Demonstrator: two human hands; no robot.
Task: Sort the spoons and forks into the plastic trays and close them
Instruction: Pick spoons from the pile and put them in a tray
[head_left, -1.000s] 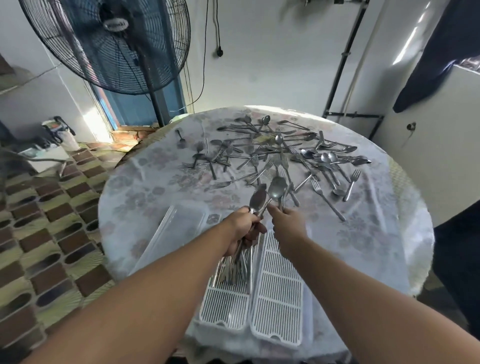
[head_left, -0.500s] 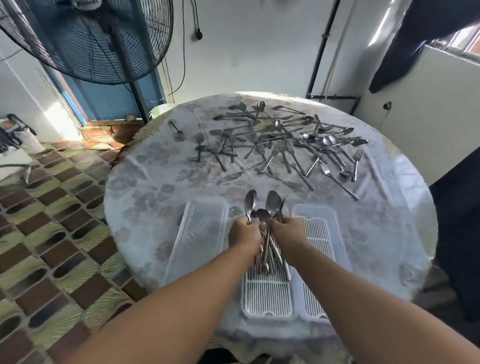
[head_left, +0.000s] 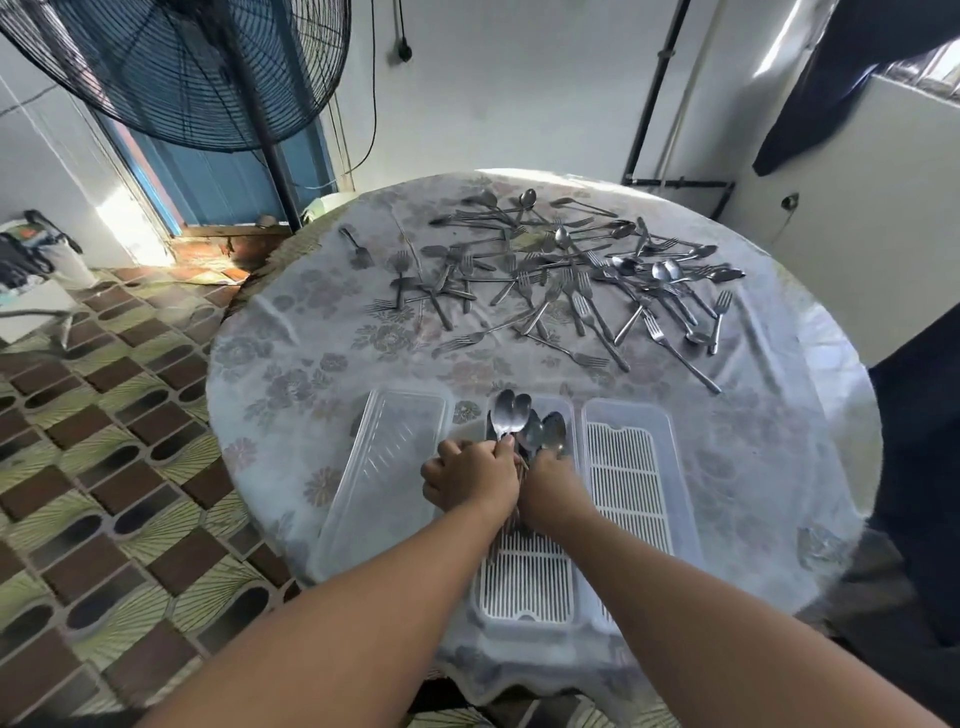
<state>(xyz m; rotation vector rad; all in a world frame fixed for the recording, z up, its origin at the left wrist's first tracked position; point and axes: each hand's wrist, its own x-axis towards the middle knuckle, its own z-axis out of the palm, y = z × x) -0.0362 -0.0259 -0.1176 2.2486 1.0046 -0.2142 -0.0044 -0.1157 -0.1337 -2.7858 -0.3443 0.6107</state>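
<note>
We had both hands on a bunch of spoons (head_left: 524, 423) over the middle tray (head_left: 524, 587), bowls pointing to 12 o'clock. Left hand (head_left: 470, 480) gripped the handles, right hand (head_left: 553, 486) curled round them too. Second tray (head_left: 631, 467) sat at 3 o'clock, clear lid (head_left: 384, 467) at 9, loose forks and spoons (head_left: 561, 280) at 12

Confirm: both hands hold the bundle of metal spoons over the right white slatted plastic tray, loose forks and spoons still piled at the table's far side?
Wrong tray. The head view shows the left hand and right hand holding the bundle of metal spoons over the left white slatted plastic tray; the right tray has nothing in it. The loose forks and spoons do lie at the far side.
</note>
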